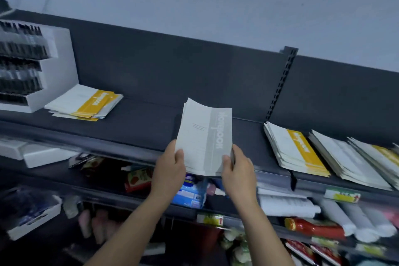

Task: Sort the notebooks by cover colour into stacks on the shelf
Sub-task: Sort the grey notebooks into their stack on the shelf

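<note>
Far left of the shelf [140,123]: white pen display box [49,67], and just beside it a loose, fanned yellow stack [86,103] of yellow-banded notebooks lying flat. Mid-shelf is bare dark surface. Left hand [170,168] pinches the lower left corner of the grey notebooks [205,136], thumb on the top cover; the fingers underneath are hidden. The grey notebooks are held up in front of the shelf's front edge, tilted away from the camera, far end raised over the bare mid-shelf. The lower edge shows more than one layer, so likely several thin copies; count not readable. Right hand [237,170] grips the lower right corner the same way, thumb on top, fingers curled behind. Both forearms reach up and forward, wrists roughly level, hands apart by the cover's width. Handling judgement: thin soft-cover booklets, light, flexible; the far end already bows slightly. Smooth covers will probably slide against each other, so a two-corner pinch or a flat palm beneath looks safest. Judged next move: lay them flat on the bare patch to begin a grey stack, well apart from the yellow one. Right of the hands: unsorted piles [295,151] leaning in overlapping rows, yellow-banded on the nearest, paler covers further right, blurred at the frame edge.
</note>
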Motion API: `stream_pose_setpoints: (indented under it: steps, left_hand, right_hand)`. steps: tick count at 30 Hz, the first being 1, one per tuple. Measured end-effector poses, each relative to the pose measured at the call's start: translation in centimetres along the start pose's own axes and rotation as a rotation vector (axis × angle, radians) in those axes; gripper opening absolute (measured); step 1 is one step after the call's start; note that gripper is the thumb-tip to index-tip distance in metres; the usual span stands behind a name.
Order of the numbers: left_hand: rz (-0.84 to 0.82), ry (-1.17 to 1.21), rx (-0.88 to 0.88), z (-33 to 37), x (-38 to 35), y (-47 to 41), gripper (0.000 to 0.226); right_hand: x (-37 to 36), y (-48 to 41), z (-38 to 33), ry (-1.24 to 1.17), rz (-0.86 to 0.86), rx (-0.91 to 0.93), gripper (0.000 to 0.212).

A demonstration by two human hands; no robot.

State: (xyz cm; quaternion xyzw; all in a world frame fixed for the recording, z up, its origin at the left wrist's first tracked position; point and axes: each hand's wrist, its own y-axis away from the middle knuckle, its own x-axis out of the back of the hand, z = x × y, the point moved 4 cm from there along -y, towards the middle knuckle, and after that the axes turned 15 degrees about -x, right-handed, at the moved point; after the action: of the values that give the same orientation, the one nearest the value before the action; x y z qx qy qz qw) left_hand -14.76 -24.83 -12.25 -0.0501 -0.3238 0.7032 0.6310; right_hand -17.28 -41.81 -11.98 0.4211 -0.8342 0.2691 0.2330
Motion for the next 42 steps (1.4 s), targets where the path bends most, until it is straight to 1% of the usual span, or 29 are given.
stream_pose_setpoints:
  steps: [4,7,10,15,18,21,25,28,31,34,37,38,40,42]
  left_hand:
    - [-0.038,-0.003,-0.024,3.1,-4.9,0.6,0.023]
    - [-0.065,0.042,-0.037,5.7,-9.0,1.3,0.022]
    - [-0.069,0.058,-0.033,8.3,-12.9,2.2,0.023]
    - [-0.108,0.110,-0.056,11.6,-18.6,2.5,0.022]
    - [-0.134,0.125,-0.095,12.9,-21.6,1.8,0.020]
    - [-0.168,0.091,-0.140,13.4,-24.8,0.6,0.023]
    - [-0.272,0.056,-0.141,14.2,-28.7,-1.3,0.024]
    - [-0.350,0.020,-0.154,15.3,-31.2,-2.4,0.025]
    - [-0.410,0.000,-0.186,16.5,-33.4,-3.2,0.030]
    - [-0.477,-0.076,-0.202,17.0,-35.7,-3.9,0.033]
    - [-0.539,-0.174,-0.182,17.0,-37.8,-4.5,0.031]
    - [-0.556,-0.203,-0.179,17.1,-38.4,-4.6,0.030]
    - [-0.589,-0.253,-0.180,17.4,-39.5,-4.6,0.028]
    - [-0.611,-0.297,-0.177,17.6,-40.6,-4.5,0.027]
  right_hand:
    - [4.4,-1.6,3.8,0.032,0.025,-0.024,0.018]
    - [7.9,-3.1,6.7,0.069,0.038,-0.045,0.033]
    - [11.6,-4.2,9.2,0.083,0.047,-0.082,0.037]
    - [16.6,-6.3,13.0,0.097,0.090,-0.077,0.016]
    - [19.1,-8.0,14.8,0.139,0.129,-0.089,0.012]
    - [21.0,-9.9,16.6,0.163,0.170,-0.111,0.018]
    - [23.0,-12.2,18.6,0.185,0.221,-0.159,0.020]
    - [24.4,-14.0,19.8,0.199,0.246,-0.184,0.025]
    - [25.6,-15.6,21.1,0.224,0.260,-0.224,0.021]
    - [26.4,-17.1,22.7,0.249,0.255,-0.248,0.020]
    - [27.1,-18.5,24.0,0.305,0.230,-0.254,0.008]
    - [27.4,-19.0,24.3,0.340,0.214,-0.252,0.010]
    - [27.7,-19.9,25.0,0.440,0.183,-0.244,0.023]
    - [27.9,-20.5,25.8,0.554,0.167,-0.223,0.028]
